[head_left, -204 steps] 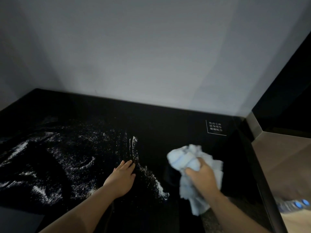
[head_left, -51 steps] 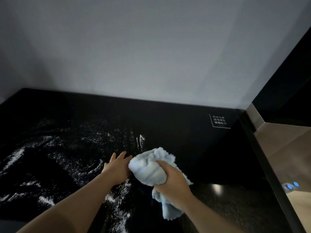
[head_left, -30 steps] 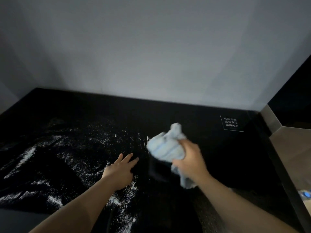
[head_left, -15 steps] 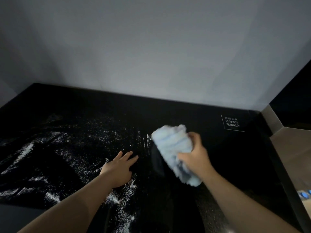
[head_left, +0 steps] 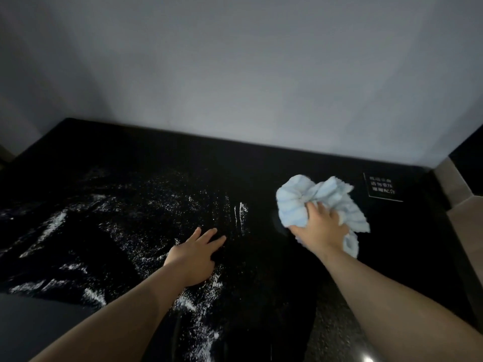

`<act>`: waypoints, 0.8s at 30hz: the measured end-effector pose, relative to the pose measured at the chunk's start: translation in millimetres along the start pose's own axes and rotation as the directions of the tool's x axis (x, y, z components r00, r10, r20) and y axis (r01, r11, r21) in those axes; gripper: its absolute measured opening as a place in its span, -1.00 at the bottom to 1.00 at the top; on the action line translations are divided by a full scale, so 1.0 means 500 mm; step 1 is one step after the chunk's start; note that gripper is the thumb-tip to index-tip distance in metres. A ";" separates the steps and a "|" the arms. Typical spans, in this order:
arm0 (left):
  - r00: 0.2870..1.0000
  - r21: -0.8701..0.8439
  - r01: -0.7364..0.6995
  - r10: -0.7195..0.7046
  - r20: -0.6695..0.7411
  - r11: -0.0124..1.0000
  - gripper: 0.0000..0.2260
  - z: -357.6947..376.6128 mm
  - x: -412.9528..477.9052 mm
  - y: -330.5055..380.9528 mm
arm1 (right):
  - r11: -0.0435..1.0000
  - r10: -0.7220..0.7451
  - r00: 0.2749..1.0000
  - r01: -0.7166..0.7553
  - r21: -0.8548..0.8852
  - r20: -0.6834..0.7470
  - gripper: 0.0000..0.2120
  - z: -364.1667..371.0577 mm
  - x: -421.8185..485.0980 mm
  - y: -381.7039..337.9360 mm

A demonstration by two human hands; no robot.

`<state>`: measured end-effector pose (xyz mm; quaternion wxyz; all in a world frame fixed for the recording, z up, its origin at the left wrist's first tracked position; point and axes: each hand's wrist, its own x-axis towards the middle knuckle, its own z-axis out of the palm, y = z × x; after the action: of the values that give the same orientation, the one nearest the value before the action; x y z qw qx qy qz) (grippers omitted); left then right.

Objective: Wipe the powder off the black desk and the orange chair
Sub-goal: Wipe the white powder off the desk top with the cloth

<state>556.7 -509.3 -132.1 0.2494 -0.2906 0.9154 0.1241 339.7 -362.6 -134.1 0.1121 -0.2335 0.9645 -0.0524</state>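
A person's two bare forearms reach forward over a glossy black desk [head_left: 407, 252] that runs up against a pale grey wall [head_left: 235, 74].

The right hand [head_left: 322, 229] is at the right part of the desk, toward the back edge. Its fingers are closed around a bunched light blue cloth [head_left: 300, 202], pressing it down on the desk surface. Folds of the cloth spill out above the knuckles and to the right of the hand, and a small tail hangs near the wrist.

The left hand [head_left: 194, 257] lies palm down on the desk near the middle, with its fingers [head_left: 209, 235] straight, slightly spread and pointing toward the back right. It holds nothing.

White powder [head_left: 125, 226] is scattered across the left half and middle of the desk in streaks and speckles. Thicker smears lie toward the left edge, and another trail runs along the front edge beside the left forearm. Two short thin white lines stand just beyond the left fingertips. The surface around and under the cloth, on the right side, looks dark and mostly free of powder.

Near the back right corner of the desk sits a small dark sign [head_left: 382, 188] with three lines of white characters, too small to read. It is just right of the cloth, not touching it.

The orange chair is not in view.
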 end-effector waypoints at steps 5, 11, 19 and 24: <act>1.000 -0.005 0.004 -0.004 -0.011 1.000 -0.46 0.005 0.002 0.000 | 0.814 -0.480 0.877 0.442 0.376 0.008 -0.71 0.032 -0.157 -0.059; 1.000 -0.100 -0.022 0.020 -0.024 0.995 -0.45 0.023 -0.009 -0.003 | 0.968 -0.120 0.968 0.163 0.192 -0.220 -0.65 -0.013 -0.110 0.025; 0.973 -0.271 -0.045 -0.019 -0.231 0.962 -0.53 0.057 -0.063 -0.024 | 0.977 -0.207 0.965 0.197 0.078 0.163 -0.33 0.077 -0.260 -0.024; 0.940 -0.302 -0.047 -0.060 -0.335 0.952 -0.49 0.071 -0.107 -0.054 | 0.797 -0.240 0.968 0.157 0.584 0.067 -0.78 0.061 -0.343 -0.103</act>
<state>624.2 -492.4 -136.0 0.0401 -0.3457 0.9134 0.2113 518.3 -330.4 -123.0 0.2370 -0.2919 0.8637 -0.3355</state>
